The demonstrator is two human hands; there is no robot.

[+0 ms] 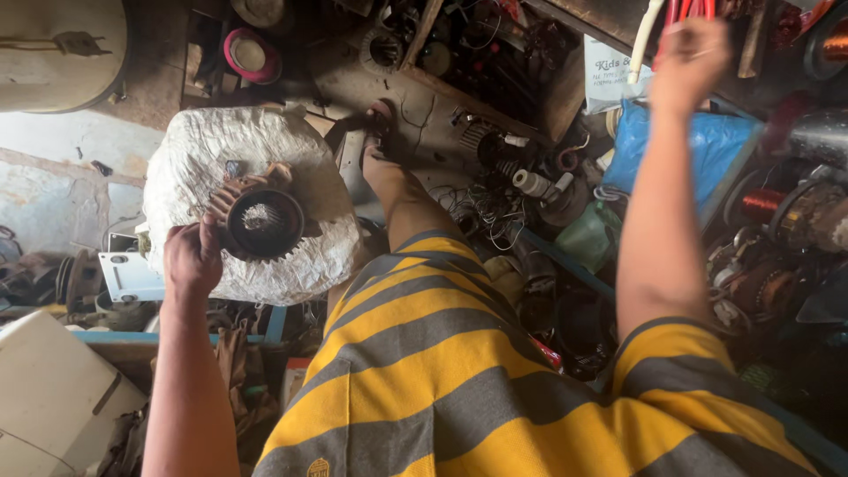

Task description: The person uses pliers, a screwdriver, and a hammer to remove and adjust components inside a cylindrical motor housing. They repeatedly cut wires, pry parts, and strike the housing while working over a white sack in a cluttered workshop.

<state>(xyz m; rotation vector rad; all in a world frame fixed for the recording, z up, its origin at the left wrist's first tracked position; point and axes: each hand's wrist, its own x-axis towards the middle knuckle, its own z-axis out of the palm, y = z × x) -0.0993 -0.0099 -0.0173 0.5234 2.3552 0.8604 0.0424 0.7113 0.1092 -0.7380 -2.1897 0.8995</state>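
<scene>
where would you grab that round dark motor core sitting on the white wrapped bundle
Probably by its outer toothed rim, from the near left side, where the left hand already rests. The motor core lies with its open bore facing up on the white bundle, leaving the rim exposed for fingers.

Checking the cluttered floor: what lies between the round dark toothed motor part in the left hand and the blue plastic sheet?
In the head view, the person's outstretched bare leg, sandalled foot and tangled wires with small spools lie between the motor part and blue sheet.
</scene>
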